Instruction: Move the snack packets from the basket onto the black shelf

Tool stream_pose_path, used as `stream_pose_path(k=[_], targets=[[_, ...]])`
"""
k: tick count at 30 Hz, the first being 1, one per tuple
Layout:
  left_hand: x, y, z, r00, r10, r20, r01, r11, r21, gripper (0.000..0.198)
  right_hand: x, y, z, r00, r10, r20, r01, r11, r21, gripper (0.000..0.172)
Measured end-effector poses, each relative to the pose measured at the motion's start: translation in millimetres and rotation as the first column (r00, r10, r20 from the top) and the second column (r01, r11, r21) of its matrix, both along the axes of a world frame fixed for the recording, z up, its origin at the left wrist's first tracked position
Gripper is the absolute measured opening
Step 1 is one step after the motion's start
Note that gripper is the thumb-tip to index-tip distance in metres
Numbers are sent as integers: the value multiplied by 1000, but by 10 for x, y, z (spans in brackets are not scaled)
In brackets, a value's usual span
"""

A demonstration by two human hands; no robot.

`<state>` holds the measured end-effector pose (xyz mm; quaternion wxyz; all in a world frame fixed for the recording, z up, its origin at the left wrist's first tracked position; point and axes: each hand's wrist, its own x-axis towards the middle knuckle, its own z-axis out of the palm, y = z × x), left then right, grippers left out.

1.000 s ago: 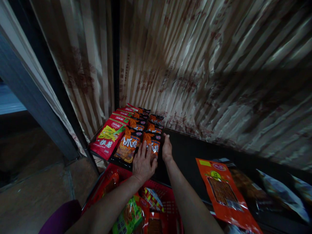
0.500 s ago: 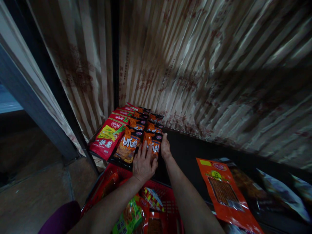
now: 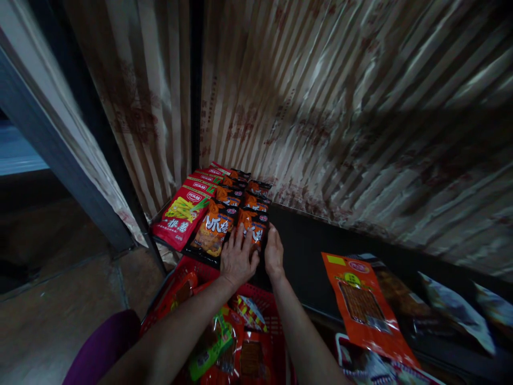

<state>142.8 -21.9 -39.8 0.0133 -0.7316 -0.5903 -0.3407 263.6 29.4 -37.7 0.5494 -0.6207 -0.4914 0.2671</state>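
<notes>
My left hand (image 3: 239,258) lies with fingers stretched over the lower part of a black-and-orange snack bag (image 3: 253,223), the front one in its row on the shelf. Upright beside that bag's right edge is my right hand (image 3: 274,251), its fingers extended and its palm turned toward the bag. Another black-and-orange snack bag (image 3: 212,230) heads the row just to the left, with more of the same kind overlapping behind. Farther left, several red snack bags (image 3: 180,218) overlap in a row.
Below my arms is a red basket (image 3: 276,326) holding several snack packets. An orange packet (image 3: 364,299) and other bags lie on the dark shelf (image 3: 304,246) to the right. Pleated patterned paper (image 3: 320,107) backs the shelf, and a dark post (image 3: 196,80) stands at its corner.
My right hand has turned more upright, its thumb no longer sticking up, and stays along the bag's right side. My left hand remains on the bag. The view has shifted slightly.
</notes>
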Motion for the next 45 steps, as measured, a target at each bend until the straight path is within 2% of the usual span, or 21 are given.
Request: stream_pose_path(k=[3,7,14,17,21,24,27,32,39,45], targets=[[-11,0,10,1000,6,-14,-6,999,40,60,-122,-344,60,998,-31,60,33,998,-47,71],[-37,-74,3,1000,14,-16,-13,996,87,55,-224,-702,25,987,-13,159,17,1000,-19,69],[-172,-597,-183,999,-22,-30,24,996,80,58,-245,-1031,-59,914,93,394,-93,995,-19,65],[-221,-807,-217,993,-111,-41,113,992,53,65,-229,-1073,-46,900,124,417,-114,992,-48,68],[-241,-1017,-235,986,-163,-23,163,987,-10,64,-228,-1151,-20,902,65,427,-58,998,-30,77],[-280,-1165,-266,986,-166,-10,166,985,-42,65,-267,-1330,-67,910,49,412,-59,998,11,71],[-358,-1260,-285,986,-168,-9,167,986,-22,63,-328,-1598,-200,919,52,391,-68,997,27,64],[-485,-1231,-273,994,-101,53,102,995,-15,61,-386,-1935,-386,913,14,408,-42,997,59,56],[-710,-1096,-307,993,74,89,-77,996,38,59,-350,-1964,-332,905,6,426,-54,993,102,52],[-903,-859,-384,996,76,35,-77,997,27,48,-372,-2069,-436,912,18,409,-52,996,71,55]])
